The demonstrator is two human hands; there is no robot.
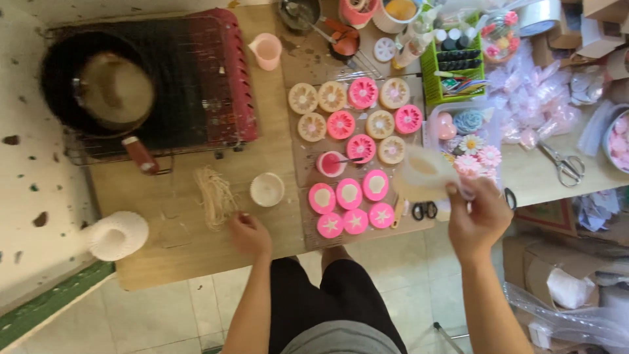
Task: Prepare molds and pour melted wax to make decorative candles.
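Fingers (458, 190) gripping translucent cup (426, 174), cluttered wooden table (177, 242); pale tiled floor (157, 314)

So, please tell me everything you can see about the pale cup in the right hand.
The cup is pale cream, slightly see-through and blurred, so its material is unclear; it looks like soft plastic or silicone. It is round with a wide mouth and is held tilted above the table edge, beside the pink moulds. The right hand grips its lower right side with the fingers. Nothing else touches it.
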